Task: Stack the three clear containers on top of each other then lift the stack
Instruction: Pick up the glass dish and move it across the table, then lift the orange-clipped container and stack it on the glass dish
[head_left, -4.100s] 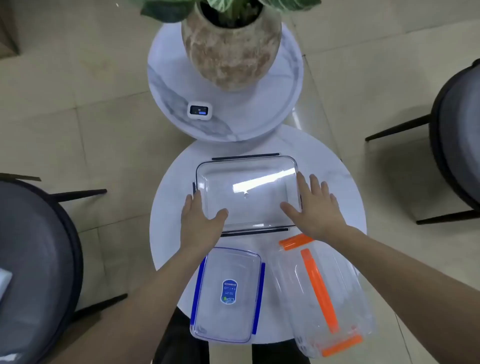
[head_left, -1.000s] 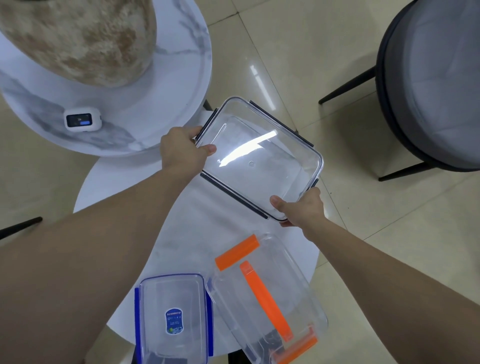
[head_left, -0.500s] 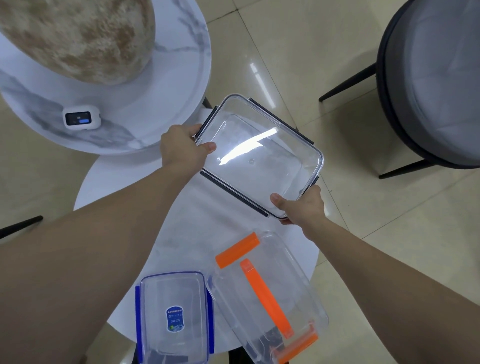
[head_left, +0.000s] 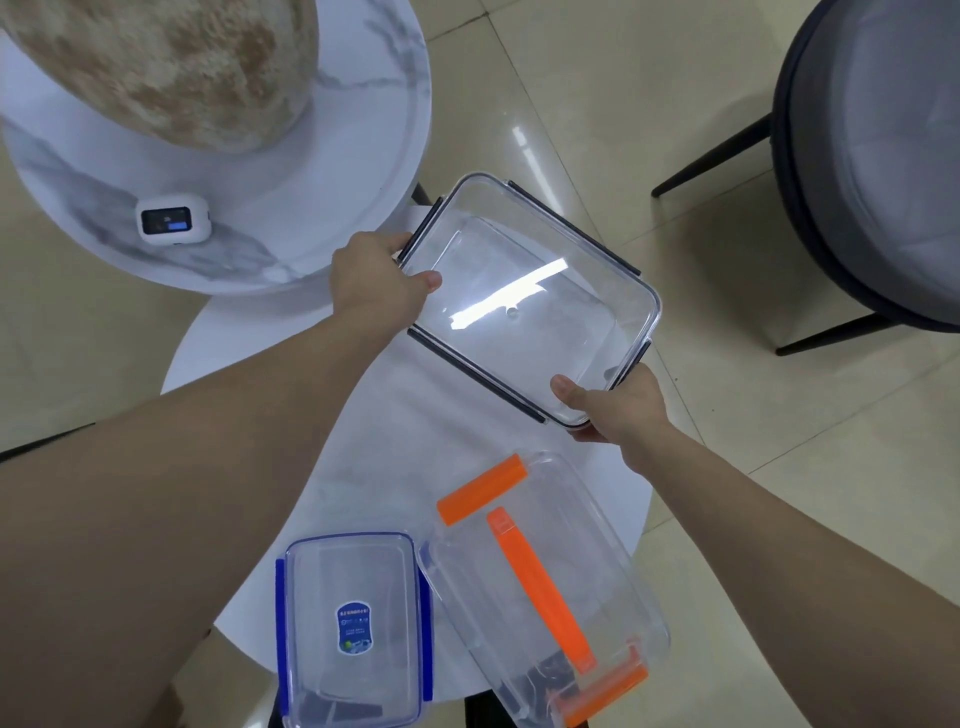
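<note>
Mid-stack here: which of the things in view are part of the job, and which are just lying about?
Job:
black-clipped container, held by left hand and right hand
orange-clipped container
blue-clipped container

Lying about:
stone-look pot
small white device
dark chair

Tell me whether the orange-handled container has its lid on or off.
Lid on. The orange-handled container lies flat on the white table, with the orange handle and both orange end clips across its clear top. Nothing shows inside.
</note>
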